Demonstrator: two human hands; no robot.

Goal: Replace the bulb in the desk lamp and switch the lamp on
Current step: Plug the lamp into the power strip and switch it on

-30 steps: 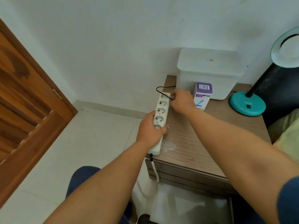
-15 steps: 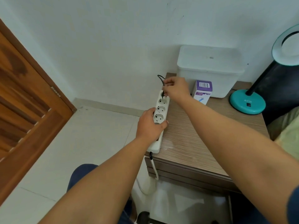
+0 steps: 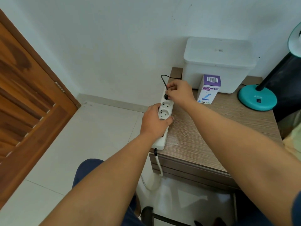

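Observation:
A white power strip (image 3: 165, 110) lies along the left edge of the wooden bedside table (image 3: 211, 128). My left hand (image 3: 154, 123) grips the strip's middle and presses it down. My right hand (image 3: 179, 92) pinches a black plug (image 3: 166, 96) sitting at the strip's farthest socket; its black cord (image 3: 164, 79) loops back toward the wall. The teal desk lamp stands at the right, with its round base (image 3: 257, 99) on the table and its shade (image 3: 294, 39) cut off by the frame edge. A purple and white bulb box (image 3: 209, 89) stands upright between my right hand and the lamp.
A white lidded plastic bin (image 3: 218, 62) sits at the back of the table against the wall. The strip's white cable (image 3: 158, 167) hangs down in front of the drawer. A wooden door (image 3: 24, 103) fills the left side. White tile floor (image 3: 81, 144) lies below.
My right hand has brought the black plug from beside the strip up over its farthest socket and down onto it. My left hand has stayed on the strip.

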